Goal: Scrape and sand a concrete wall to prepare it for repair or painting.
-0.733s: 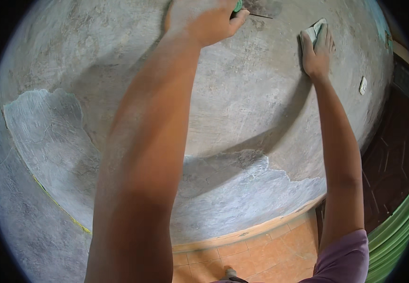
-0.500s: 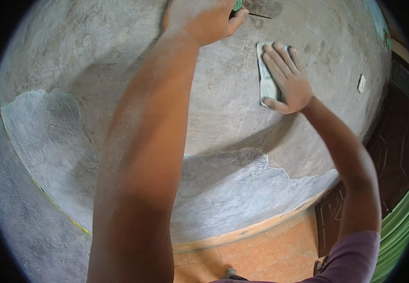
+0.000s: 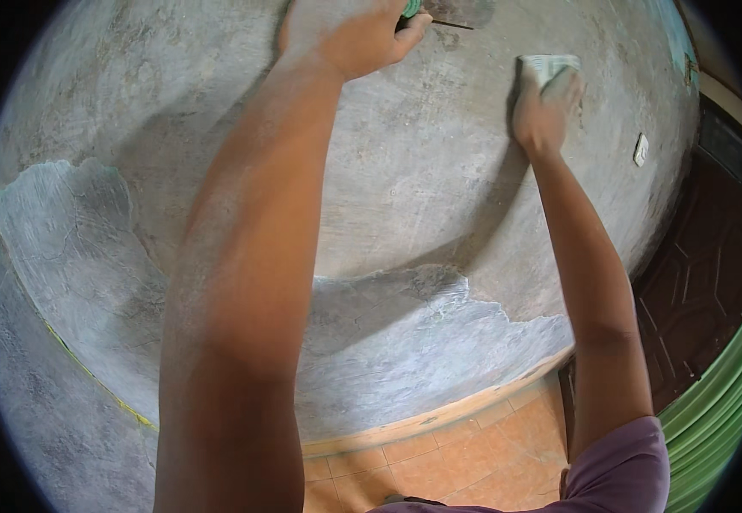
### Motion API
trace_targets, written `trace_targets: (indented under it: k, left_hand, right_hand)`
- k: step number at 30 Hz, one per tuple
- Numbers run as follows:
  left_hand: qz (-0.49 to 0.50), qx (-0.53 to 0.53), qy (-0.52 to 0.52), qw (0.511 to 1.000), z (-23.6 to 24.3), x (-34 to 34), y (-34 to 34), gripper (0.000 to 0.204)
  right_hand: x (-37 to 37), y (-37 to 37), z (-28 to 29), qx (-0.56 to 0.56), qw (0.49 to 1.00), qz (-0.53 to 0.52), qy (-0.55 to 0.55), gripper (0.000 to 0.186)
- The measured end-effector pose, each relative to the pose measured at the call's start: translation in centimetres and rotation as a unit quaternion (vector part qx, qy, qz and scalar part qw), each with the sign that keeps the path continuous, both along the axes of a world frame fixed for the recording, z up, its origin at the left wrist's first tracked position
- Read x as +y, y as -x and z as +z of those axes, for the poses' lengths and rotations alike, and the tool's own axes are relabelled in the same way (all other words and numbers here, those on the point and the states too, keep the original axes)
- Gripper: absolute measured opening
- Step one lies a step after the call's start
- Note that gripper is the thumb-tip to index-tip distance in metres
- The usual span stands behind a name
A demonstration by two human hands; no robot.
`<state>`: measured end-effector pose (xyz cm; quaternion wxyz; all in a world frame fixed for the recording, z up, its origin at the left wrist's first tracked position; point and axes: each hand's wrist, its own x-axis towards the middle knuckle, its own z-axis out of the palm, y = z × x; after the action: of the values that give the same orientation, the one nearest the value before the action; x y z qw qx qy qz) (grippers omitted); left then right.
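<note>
Upper right of centre, my right hand (image 3: 543, 115) presses a pale folded sheet (image 3: 550, 62) with faint printed stripes against the grey wall (image 3: 422, 154). Its fingers are partly blurred, but the hand is around the lower part of the sheet. At the top edge my left hand (image 3: 354, 34) is closed around a green-handled tool (image 3: 411, 8), its upper part cut off by the frame. From that hand a thin dark rod or edge (image 3: 454, 25) sticks out to the right, beside a darker patch on the wall. The tool's exact kind is hidden. Pale dust covers the left hand and forearm.
A paler, bluish layer with a ragged edge (image 3: 405, 342) covers the lower wall. On the right are a small white wall switch (image 3: 641, 150), a dark panelled door (image 3: 687, 282) and a green pleated curtain (image 3: 721, 410). Orange floor tiles (image 3: 465, 453) lie below.
My right hand has moved up and to the right along the wall with the sheet, and has turned more upright. The left hand keeps its hold on the green-handled tool. The view has shifted slightly.
</note>
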<state>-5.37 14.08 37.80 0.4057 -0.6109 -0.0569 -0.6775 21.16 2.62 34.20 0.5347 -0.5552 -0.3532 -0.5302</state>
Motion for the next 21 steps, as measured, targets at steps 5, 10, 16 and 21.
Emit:
trace_targets:
  k: [5, 10, 16, 21]
  left_hand:
    - [0.019, 0.005, 0.009, 1.0, -0.2, -0.3, 0.3, 0.046]
    - [0.001, 0.03, 0.021, 0.999, 0.0, -1.3, 0.7, 0.044]
    - [-0.011, 0.012, 0.009, 1.0, 0.1, -1.1, 0.5, 0.043]
    - [0.009, -0.028, -0.031, 0.999, 0.1, -0.1, 0.2, 0.045]
  right_hand:
    - [-5.6, -2.7, -0.1, -0.419, 0.849, -0.109, 0.302, 0.099]
    - [-7.7, -6.6, 5.4, -0.484, 0.782, -0.154, 0.361, 0.097]
    - [-3.9, -8.6, 6.0, -0.045, 0.996, -0.07, 0.033, 0.093]
    - [-4.0, -4.3, 9.7, 0.218, 0.95, 0.06, 0.217, 0.104]
